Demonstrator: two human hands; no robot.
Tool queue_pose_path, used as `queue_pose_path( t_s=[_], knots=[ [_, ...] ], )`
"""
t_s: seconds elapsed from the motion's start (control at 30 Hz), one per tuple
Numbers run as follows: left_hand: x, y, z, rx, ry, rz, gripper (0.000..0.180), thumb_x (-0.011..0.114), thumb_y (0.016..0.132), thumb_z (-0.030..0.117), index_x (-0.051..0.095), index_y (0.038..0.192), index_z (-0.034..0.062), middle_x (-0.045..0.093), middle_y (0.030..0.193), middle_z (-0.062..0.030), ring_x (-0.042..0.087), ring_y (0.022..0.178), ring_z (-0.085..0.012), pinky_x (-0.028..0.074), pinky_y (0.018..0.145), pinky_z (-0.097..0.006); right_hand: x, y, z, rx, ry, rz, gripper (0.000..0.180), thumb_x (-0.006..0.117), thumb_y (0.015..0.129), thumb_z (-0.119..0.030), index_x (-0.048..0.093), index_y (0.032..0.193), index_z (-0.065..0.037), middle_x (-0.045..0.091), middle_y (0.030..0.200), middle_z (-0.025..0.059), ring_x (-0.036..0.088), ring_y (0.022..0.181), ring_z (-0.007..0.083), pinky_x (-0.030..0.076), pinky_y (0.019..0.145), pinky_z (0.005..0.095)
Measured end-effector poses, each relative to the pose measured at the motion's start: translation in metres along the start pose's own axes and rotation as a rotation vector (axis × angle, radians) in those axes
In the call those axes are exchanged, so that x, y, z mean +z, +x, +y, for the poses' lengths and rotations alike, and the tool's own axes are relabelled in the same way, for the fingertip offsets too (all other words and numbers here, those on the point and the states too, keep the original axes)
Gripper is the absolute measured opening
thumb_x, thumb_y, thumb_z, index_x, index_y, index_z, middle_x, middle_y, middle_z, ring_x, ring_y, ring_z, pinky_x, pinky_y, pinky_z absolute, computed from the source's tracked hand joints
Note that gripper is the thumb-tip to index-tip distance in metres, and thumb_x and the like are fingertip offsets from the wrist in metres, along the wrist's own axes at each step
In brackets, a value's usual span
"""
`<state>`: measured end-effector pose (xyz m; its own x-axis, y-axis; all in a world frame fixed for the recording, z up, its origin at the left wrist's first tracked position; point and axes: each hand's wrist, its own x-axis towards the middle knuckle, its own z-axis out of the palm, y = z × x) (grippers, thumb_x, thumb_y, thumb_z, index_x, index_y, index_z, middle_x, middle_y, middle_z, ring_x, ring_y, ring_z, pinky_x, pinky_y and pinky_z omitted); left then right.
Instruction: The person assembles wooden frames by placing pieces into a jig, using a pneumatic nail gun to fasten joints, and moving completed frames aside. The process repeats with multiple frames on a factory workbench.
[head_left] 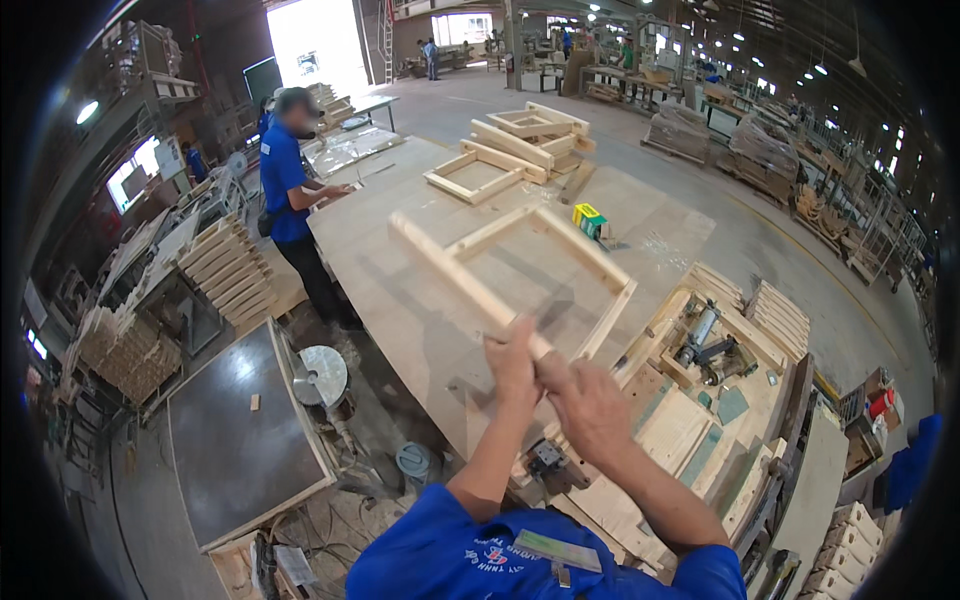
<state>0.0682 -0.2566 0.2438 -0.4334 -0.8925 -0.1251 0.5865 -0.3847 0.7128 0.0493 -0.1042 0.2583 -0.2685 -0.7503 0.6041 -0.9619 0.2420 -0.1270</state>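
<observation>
Two bare hands meet just below the centre of the frame in the head view, at the near end of a pale wooden frame (480, 292). The wooden frame fills the middle of the picture above the worktable (385, 300), its long post slanting from upper left down to the hands; the far end of that post is blurred. The left hand (512, 368) has its fingers wrapped around the post near its lower end. The right hand (592, 408) sits just beside it, fingers bent against the post's near end; blur hides whether they close around it, so their grip cannot be told.

At upper centre, more wooden frames (475, 172) lie on the table, some stacked. A yellow and green box (590, 220) stands right of centre, near the held piece. In the upper left, a co-worker in a blue shirt (283, 170) stands at the table's edge, arms reaching over it. Right of centre, a metal tool (700, 335) lies among timber. At lower left, a dark-topped table (245, 450) bears a small wooden block (255, 402), with a round metal disc (320, 375) beside it.
</observation>
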Motion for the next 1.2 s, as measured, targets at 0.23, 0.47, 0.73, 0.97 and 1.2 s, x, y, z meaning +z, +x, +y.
queue_pose_path(
  t_s=[0.23, 0.47, 0.73, 0.97, 1.2],
  knots=[
    [-0.152, 0.098, -0.006, 0.023, -0.066, 0.144, 0.029, 0.074, 0.094, 0.021, 0.062, 0.117, 0.0078, 0.06, 0.092, -0.0028, 0.06, 0.072, -0.0146, 0.053, 0.061, -0.033, 0.022, -0.038, -0.002, 0.044, 0.183, -0.181, 0.072, 0.085, 0.085, -0.02, 0.055, 0.15, -0.009, 0.061, 0.133, 0.021, 0.062, 0.117, 0.0412, 0.052, 0.1, 0.0493],
    [-0.194, 0.142, -0.001, 0.273, 0.509, 0.377, 0.038, 0.074, 0.092, 0.022, 0.064, 0.12, -0.0009, 0.065, 0.12, -0.0155, 0.065, 0.111, -0.0311, 0.052, 0.099, -0.045, -0.004, -0.109, 0.048, 0.326, 0.244, -0.287, 0.07, 0.084, 0.087, -0.015, 0.053, 0.15, -0.007, 0.059, 0.136, 0.0212, 0.062, 0.117, 0.0391, 0.056, 0.097, 0.0468],
    [-0.18, 0.038, 0.016, 1.027, 1.431, -0.826, 0.042, 0.08, 0.085, 0.037, 0.071, 0.109, 0.0049, 0.068, 0.119, -0.0186, 0.061, 0.123, -0.0421, 0.039, 0.117, -0.058, -0.017, -0.188, 0.047, 0.907, 0.299, -0.265, 0.065, 0.079, 0.09, -0.011, 0.054, 0.15, -0.005, 0.059, 0.135, 0.0186, 0.065, 0.1, 0.0305, 0.058, 0.08, 0.0413],
    [-0.177, 0.067, 0.02, 0.992, 1.655, -0.876, 0.045, 0.086, 0.08, 0.04, 0.072, 0.109, 0.0084, 0.068, 0.113, -0.0151, 0.062, 0.112, -0.0386, 0.041, 0.113, -0.06, 0.001, -0.223, 0.033, 0.973, 0.291, -0.285, 0.067, 0.079, 0.09, -0.011, 0.054, 0.152, -0.005, 0.062, 0.128, 0.0174, 0.067, 0.094, 0.0276, 0.058, 0.076, 0.0386],
    [-0.182, 0.228, 0.091, 1.26, 1.895, -0.506, 0.065, 0.078, 0.089, 0.038, 0.061, 0.138, -0.0009, 0.062, 0.139, -0.0239, 0.054, 0.132, -0.0467, 0.04, 0.116, -0.058, -0.023, -0.25, 0.007, 1.057, 0.235, -0.194, 0.067, 0.08, 0.089, -0.011, 0.054, 0.15, -0.003, 0.063, 0.125, 0.0189, 0.068, 0.093, 0.0292, 0.058, 0.08, 0.0427]
  ],
)
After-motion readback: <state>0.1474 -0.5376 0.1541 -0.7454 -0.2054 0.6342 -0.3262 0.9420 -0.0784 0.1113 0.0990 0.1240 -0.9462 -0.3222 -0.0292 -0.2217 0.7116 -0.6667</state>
